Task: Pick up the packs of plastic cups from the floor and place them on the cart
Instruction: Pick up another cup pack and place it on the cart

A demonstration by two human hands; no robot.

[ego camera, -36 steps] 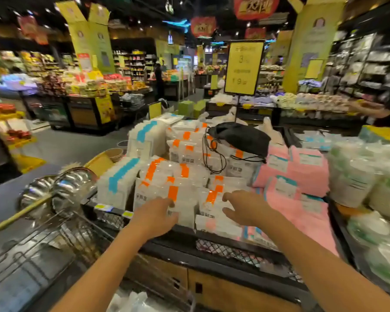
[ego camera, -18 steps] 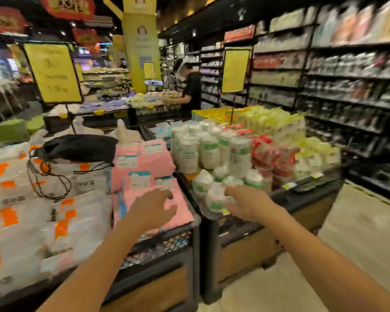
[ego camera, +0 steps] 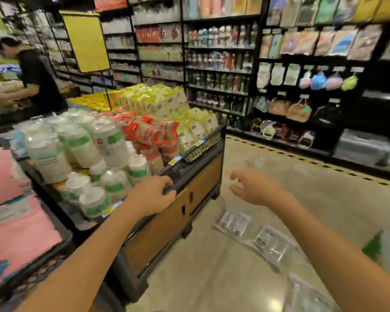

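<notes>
Clear packs of plastic cups lie on the beige floor: one (ego camera: pixel 233 222) near the display's corner, a second (ego camera: pixel 271 244) just right of it, and a blurred third (ego camera: pixel 306 296) at the bottom. My left hand (ego camera: pixel 151 195) hovers over the black rim of the display bin (ego camera: pixel 200 149), fingers loosely curled and holding nothing. My right hand (ego camera: pixel 254 188) is in the air above the floor packs, fingers spread and relaxed, empty. No cart is in view.
The display bin holds wrapped stacks of paper cups and bowls (ego camera: pixel 81 147). Pink packs (ego camera: pixel 11 221) fill a bin at left. A person in black (ego camera: pixel 38 75) stands at back left. Stocked shelves (ego camera: pixel 279 64) line the far side behind a yellow-black floor line.
The view has swung right, from the orange- and pink-pack bins to the cup display and open floor. The floor packs have come into sight. Both hands stay empty.
</notes>
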